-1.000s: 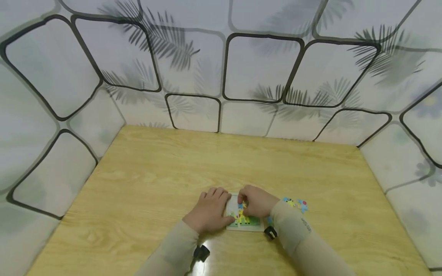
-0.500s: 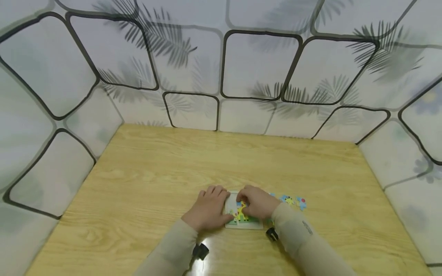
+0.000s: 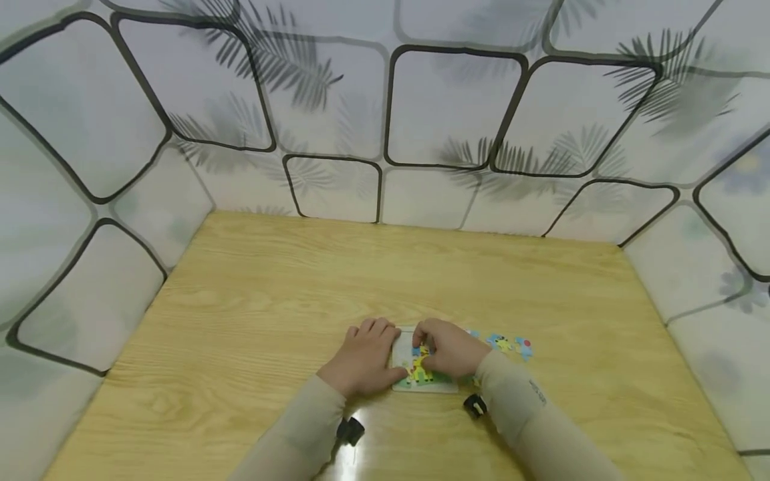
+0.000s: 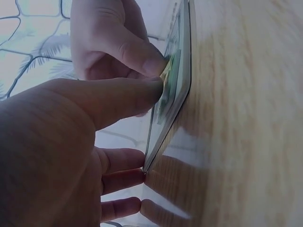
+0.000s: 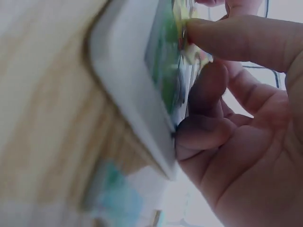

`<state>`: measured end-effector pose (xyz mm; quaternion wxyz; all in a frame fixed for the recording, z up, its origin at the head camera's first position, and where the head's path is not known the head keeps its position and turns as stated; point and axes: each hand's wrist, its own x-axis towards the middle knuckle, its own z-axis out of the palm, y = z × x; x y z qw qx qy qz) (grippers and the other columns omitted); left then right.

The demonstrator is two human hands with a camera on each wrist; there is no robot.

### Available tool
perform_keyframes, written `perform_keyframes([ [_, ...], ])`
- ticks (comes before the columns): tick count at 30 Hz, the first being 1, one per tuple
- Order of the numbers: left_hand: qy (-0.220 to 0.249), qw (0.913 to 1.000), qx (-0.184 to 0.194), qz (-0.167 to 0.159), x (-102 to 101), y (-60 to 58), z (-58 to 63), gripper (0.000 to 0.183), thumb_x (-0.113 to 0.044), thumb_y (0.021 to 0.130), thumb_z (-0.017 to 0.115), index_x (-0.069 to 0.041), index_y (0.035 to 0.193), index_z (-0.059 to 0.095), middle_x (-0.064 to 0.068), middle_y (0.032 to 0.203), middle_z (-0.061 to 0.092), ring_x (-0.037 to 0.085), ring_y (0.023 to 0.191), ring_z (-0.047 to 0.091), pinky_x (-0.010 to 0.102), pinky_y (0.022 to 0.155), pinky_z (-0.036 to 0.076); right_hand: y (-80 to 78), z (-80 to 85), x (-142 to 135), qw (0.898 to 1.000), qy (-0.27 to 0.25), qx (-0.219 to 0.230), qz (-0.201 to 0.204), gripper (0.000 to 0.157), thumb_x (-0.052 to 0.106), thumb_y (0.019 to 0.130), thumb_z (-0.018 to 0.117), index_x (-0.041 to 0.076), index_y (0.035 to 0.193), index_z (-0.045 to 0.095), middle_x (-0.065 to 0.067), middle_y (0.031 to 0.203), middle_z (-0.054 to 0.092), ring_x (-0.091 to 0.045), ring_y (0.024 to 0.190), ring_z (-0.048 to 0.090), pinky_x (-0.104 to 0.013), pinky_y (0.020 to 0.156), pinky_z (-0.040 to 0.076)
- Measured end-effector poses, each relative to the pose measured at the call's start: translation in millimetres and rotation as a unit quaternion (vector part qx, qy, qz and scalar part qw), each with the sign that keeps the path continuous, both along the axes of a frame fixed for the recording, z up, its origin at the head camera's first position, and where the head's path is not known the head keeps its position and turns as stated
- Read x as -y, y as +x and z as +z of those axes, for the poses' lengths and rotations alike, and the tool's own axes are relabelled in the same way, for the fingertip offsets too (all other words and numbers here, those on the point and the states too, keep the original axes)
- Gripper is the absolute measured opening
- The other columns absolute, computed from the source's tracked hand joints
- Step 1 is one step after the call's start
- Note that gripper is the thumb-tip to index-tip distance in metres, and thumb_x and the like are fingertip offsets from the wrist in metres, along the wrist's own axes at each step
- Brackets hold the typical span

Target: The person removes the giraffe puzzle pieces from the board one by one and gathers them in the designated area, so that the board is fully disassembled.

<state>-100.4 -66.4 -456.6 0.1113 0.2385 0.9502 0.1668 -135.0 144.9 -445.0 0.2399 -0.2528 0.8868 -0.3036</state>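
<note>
A small jigsaw puzzle board [image 3: 404, 339] with a pale rim lies on the table; yellow and green puzzle pieces [image 3: 420, 373] fill its lower part. My left hand [image 3: 363, 359] rests along the board's left edge, fingers extended, its thumb touching the pieces at lower left. Over the board, my right hand [image 3: 450, 349] pinches a puzzle piece between thumb and curled index finger, low against the picture. That piece is mostly hidden by the fingers. In the right wrist view, the other fingertips touch the board rim [image 5: 130, 87].
Several loose blue and yellow puzzle pieces [image 3: 504, 343] lie right of the board, partly behind the right forearm. A wood-grain table [image 3: 289, 287] surrounds it, closed in by patterned fabric walls [image 3: 433, 197] at the back and sides. A black wrist camera [image 3: 475, 405] sits under the right sleeve.
The head view has shifted slightly. My right fingers move a little over the same spot on the board; the left hand stays in place.
</note>
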Motion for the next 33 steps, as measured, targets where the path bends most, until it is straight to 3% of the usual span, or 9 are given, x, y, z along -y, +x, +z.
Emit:
perform_keyframes([
  [5, -0.004, 1.0, 0.007, 0.004, -0.4, -1.5, 1.9, 0.071, -0.054, 0.089, 0.066, -0.009, 0.142, 0.052, 0.005, 0.139, 0.049, 0.027, 0.13, 0.041, 0.048, 0.098, 0.037, -1.1, -0.5, -8.9, 0.999, -0.037, 0.006, -0.02, 0.026, 0.01, 0.093, 0.07, 0.015, 0.117, 0.062, 0.003, 0.09, 0.059, -0.013, 0.074, 0.054, -0.03, 0.067, 0.047],
  [9, 0.001, 1.0, 0.007, 0.0, -1.6, -3.1, 1.4, 0.071, -0.054, 0.089, 0.066, -0.008, 0.142, 0.052, 0.005, 0.139, 0.049, 0.028, 0.13, 0.04, 0.048, 0.099, 0.037, -3.3, 2.8, -23.8, 0.996, -0.074, 0.018, -0.052, 0.019, 0.015, 0.093, 0.073, 0.015, 0.11, 0.065, 0.002, 0.087, 0.061, -0.016, 0.076, 0.055, -0.03, 0.067, 0.047],
  [14, 0.014, 0.9997, 0.02, -0.005, -0.3, -3.3, 0.6, 0.078, -0.055, 0.086, 0.069, -0.008, 0.145, 0.049, 0.006, 0.143, 0.047, 0.028, 0.133, 0.038, 0.051, 0.103, 0.035, -1.8, 8.8, -56.9, 0.989, -0.105, 0.002, -0.101, 0.017, 0.021, 0.092, 0.075, 0.014, 0.106, 0.068, 0.001, 0.091, 0.067, -0.018, 0.082, 0.062, -0.034, 0.073, 0.052],
  [17, 0.012, 0.9991, 0.04, -0.003, 4.4, -0.7, -1.3, 0.09, -0.058, 0.079, 0.074, -0.009, 0.149, 0.046, 0.006, 0.148, 0.044, 0.029, 0.138, 0.034, 0.053, 0.108, 0.032, 1.9, 10.1, -79.6, 0.989, -0.079, -0.011, -0.121, 0.02, 0.027, 0.096, 0.07, 0.014, 0.112, 0.07, 0.003, 0.092, 0.069, -0.018, 0.083, 0.065, -0.037, 0.077, 0.052],
  [20, 0.01, 0.9989, 0.045, -0.002, 8.6, 1.2, -1.3, 0.099, -0.06, 0.073, 0.079, -0.009, 0.15, 0.044, 0.007, 0.15, 0.042, 0.029, 0.14, 0.033, 0.055, 0.109, 0.03, 6.5, 11.7, -99.8, 0.99, -0.058, 0.011, -0.127, 0.028, 0.027, 0.098, 0.066, 0.01, 0.121, 0.066, 0.003, 0.092, 0.071, -0.019, 0.082, 0.067, -0.038, 0.077, 0.052],
  [25, 0.015, 0.9991, 0.04, -0.006, 8.8, -0.3, 1.6, 0.101, -0.058, 0.072, 0.082, -0.007, 0.15, 0.044, 0.008, 0.149, 0.042, 0.031, 0.139, 0.033, 0.054, 0.108, 0.032, 18.6, 15.9, -122.5, 0.992, -0.016, 0.038, -0.121, 0.024, 0.023, 0.097, 0.069, 0.01, 0.116, 0.065, 0.004, 0.092, 0.071, -0.017, 0.084, 0.066, -0.039, 0.077, 0.053],
  [29, 0.013, 0.9987, 0.048, -0.012, 5.9, -1.3, 2.9, 0.102, -0.058, 0.073, 0.082, -0.007, 0.151, 0.041, 0.008, 0.152, 0.04, 0.031, 0.141, 0.031, 0.054, 0.108, 0.031, 30.8, 16.5, -126.2, 0.994, 0.038, 0.009, -0.107, 0.016, 0.023, 0.095, 0.071, 0.016, 0.109, 0.072, 0.006, 0.093, 0.067, -0.013, 0.087, 0.063, -0.039, 0.077, 0.054],
  [33, 0.018, 0.9984, 0.051, -0.016, 3.2, -0.4, 3.0, 0.102, -0.058, 0.073, 0.083, -0.006, 0.15, 0.042, 0.009, 0.151, 0.041, 0.032, 0.141, 0.032, 0.055, 0.109, 0.031, 38.6, 10.0, -122.2, 0.993, 0.068, -0.026, -0.09, 0.018, 0.015, 0.092, 0.073, 0.01, 0.108, 0.074, 0.006, 0.092, 0.064, -0.01, 0.083, 0.059, -0.034, 0.073, 0.052],
])
